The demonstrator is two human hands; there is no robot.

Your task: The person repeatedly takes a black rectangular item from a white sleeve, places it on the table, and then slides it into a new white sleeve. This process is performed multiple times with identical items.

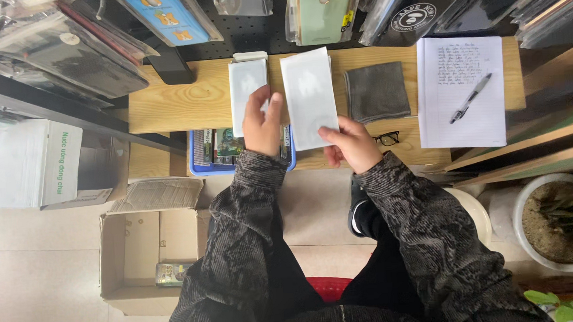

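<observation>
Mid-frame, the left hand is pinching one flat white rectangular sleeve while the right hand is gripping a second white sleeve, side by side as if comparing.

A light wooden tabletop carries a grey folded cloth near its middle, black glasses at the near edge, and a lined notebook with a pen toward the right end. On the tiled floor below sits an open cardboard box.
</observation>
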